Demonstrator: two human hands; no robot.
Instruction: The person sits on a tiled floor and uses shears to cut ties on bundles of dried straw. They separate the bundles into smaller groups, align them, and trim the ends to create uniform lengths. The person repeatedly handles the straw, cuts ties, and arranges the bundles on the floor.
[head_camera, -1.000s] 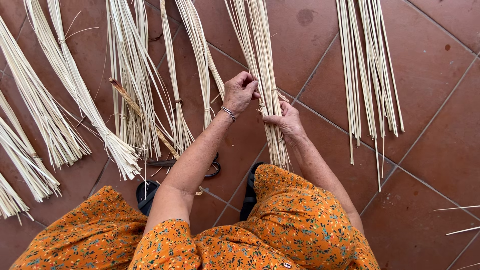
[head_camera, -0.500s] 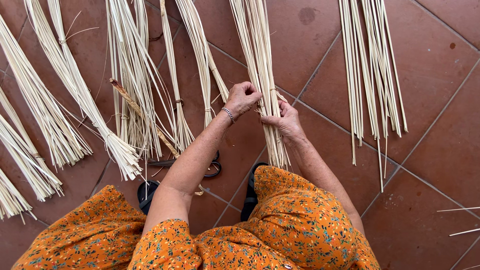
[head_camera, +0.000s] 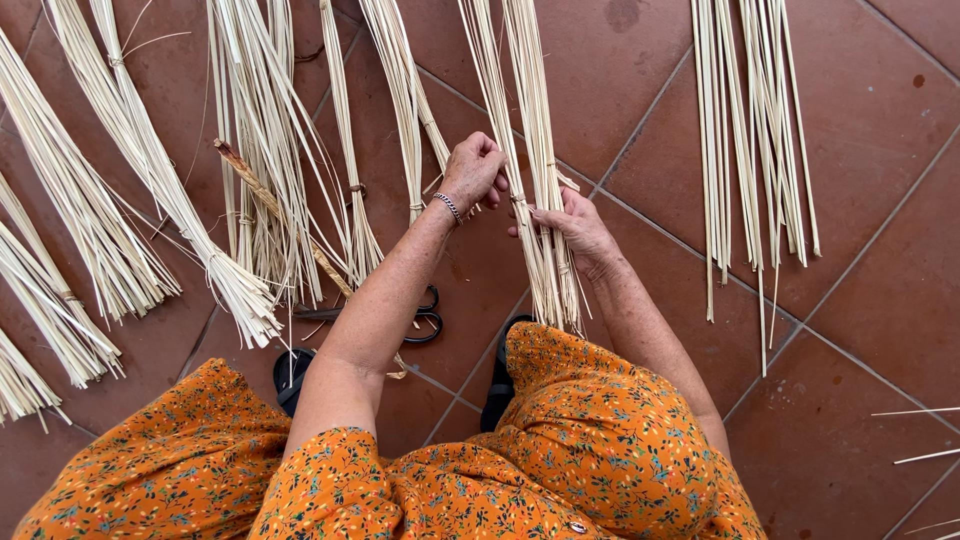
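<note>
Fingers (head_camera: 492, 172) of both hands close around reed bundle (head_camera: 535, 150); floor (head_camera: 880, 300) beneath.

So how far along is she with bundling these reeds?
Several tied bundles already lie fanned at the left. Both hands, left hand and right hand, are binding the middle bundle. The loose strips at the right look untied, so some work seems left.

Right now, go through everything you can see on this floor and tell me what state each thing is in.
left hand: closed on the middle bundle.
right hand: gripping the same bundle.
middle bundle: flat on the tiles, being gathered at its lower end.
tied bundles: bound, lying fanned out.
loose strips: lying apart, unbound as far as shows.
scissors: on the floor, partly hidden by the arm.
</note>
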